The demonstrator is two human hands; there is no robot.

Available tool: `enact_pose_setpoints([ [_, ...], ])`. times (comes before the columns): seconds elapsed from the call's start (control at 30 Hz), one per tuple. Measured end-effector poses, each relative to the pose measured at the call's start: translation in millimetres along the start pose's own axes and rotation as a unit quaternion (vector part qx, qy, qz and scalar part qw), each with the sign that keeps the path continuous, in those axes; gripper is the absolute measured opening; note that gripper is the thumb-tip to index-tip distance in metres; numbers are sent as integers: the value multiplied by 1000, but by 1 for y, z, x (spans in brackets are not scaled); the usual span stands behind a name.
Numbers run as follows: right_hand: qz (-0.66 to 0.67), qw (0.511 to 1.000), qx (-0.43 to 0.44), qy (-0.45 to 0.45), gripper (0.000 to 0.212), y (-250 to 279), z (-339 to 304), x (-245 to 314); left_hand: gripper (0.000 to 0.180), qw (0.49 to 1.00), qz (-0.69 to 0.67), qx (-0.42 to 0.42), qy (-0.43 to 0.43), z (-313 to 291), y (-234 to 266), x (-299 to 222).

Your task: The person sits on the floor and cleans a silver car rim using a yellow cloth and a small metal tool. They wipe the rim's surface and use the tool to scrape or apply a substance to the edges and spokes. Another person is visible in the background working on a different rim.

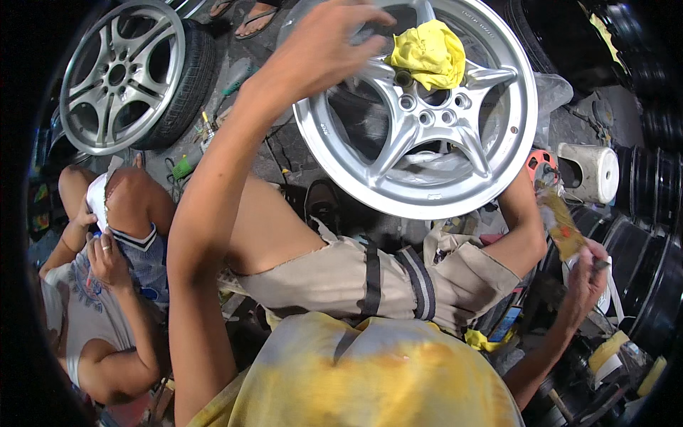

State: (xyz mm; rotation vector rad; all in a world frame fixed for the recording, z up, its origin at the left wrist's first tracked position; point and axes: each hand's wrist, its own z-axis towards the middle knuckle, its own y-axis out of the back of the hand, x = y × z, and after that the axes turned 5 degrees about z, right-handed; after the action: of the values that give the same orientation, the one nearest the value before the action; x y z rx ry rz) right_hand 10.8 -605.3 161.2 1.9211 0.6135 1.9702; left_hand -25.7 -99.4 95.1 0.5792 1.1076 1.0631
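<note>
A silver alloy wheel rim (334,169) is in front of me, above my knees. A crumpled yellow cloth (430,53) lies on its hub, over part of the centre hole. My left hand (341,39) is over the rim's upper left side, fingers stretched toward the cloth and slightly blurred. It holds nothing that I can see; whether it touches the rim, I cannot tell. Out to the right, my right hand (589,276) grips one end of a worn, flat brownish strip (564,226) with an orange patch. The strip points away from me, blurred.
A second alloy wheel with tyre (117,78) stands at the far left. Below it, a seated person (107,285) holds a white piece. Black rims (658,263) are stacked at right, near a white plastic container (596,173). A sandaled foot (255,23) shows at the top.
</note>
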Motion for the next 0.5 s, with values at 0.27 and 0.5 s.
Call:
enact_pose_setpoints([
  [0.27,80,957,269,-67,8,-87,-14,36,28,954,-241,119,135,-42,29,-24],
  [0.5,229,901,345,-129,11,-129,-9,43,43,801,-424,398,138,-44,-5,-96],
])
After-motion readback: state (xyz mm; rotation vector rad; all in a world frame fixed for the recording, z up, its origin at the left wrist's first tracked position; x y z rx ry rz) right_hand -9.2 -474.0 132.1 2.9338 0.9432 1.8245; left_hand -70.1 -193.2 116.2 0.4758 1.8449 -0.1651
